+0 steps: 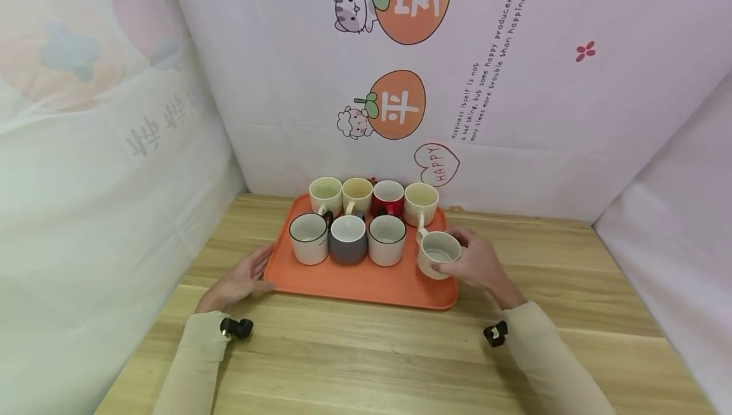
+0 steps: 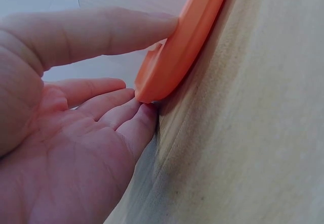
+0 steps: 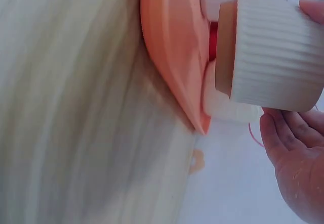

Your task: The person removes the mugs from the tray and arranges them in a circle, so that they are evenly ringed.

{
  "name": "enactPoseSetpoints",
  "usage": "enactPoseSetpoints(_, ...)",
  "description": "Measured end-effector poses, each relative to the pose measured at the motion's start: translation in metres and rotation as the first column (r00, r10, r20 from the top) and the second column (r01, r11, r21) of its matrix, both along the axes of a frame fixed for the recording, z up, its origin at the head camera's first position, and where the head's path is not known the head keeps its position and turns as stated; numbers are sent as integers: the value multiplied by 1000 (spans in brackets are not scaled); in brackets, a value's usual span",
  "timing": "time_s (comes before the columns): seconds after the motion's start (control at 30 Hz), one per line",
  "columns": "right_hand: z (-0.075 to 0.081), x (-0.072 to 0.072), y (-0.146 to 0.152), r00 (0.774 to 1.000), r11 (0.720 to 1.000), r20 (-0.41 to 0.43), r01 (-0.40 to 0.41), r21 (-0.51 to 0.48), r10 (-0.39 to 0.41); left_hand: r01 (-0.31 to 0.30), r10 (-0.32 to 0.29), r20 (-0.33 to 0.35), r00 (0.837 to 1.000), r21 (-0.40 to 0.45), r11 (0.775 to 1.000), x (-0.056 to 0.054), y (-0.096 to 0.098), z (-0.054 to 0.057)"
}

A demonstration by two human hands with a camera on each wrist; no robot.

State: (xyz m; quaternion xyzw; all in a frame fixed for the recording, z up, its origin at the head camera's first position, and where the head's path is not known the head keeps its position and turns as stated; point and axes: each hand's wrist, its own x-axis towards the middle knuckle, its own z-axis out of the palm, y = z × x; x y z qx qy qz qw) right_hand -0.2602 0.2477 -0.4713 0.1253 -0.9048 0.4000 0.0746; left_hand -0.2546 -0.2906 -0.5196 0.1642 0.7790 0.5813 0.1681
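Note:
My right hand [image 1: 474, 259] grips a ribbed off-white mug [image 1: 437, 261] between thumb and fingers, over the right end of an orange tray [image 1: 343, 285]. In the right wrist view the mug's base [image 3: 227, 49] shows and looks raised off the tray. Its handle points back toward the cream mug [image 1: 421, 211]. With fairly straight fingers, my left hand [image 1: 243, 281] touches the tray's left edge; in the left wrist view the thumb and fingertips meet the orange rim [image 2: 172, 67].
Along the tray's front stand a black-rimmed white mug [image 1: 309, 246], a grey mug [image 1: 348, 246] and another dark-rimmed white mug [image 1: 386, 246]. Behind them are a pale green mug [image 1: 326, 196], a yellowish mug [image 1: 358, 196] and a red mug [image 1: 389, 199]. A printed cloth wall [image 1: 503, 167] borders the wooden table [image 1: 354, 351].

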Motion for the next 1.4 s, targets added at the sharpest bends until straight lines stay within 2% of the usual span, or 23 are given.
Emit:
enactPoseSetpoints(0.33, 15, -7, 50, 999, 997, -10, 36, 61, -35, -10, 10, 9, 1000, -8, 1000, -1, 0, 0)
enactPoseSetpoints(0.53, 25, -12, 82, 993, 988, 69, 83, 131, -93, -9, 9, 10, 1000, 1, 1000, -1, -1, 0)
enactPoseSetpoints(0.7, 28, -21, 106, 991, 986, 47, 116, 117, -122, -8, 8, 11, 1000, 8, 1000, 0, -1, 0)
enactPoseSetpoints(0.97, 25, -35, 136, 979, 972, 45, 192, 133, -199, -4, 4, 10, 1000, -3, 1000, -1, 0, 0)
enactPoseSetpoints(1.17, 17, -46, 150, 960, 954, 56, 263, 146, -273, -6, 6, 4, 1000, 5, 1000, -2, 1, 0)
enactPoseSetpoints(1.4, 5, -55, 158, 936, 932, 34, 346, 105, -351, -12, 12, 10, 1000, -3, 1000, -2, 1, 0)
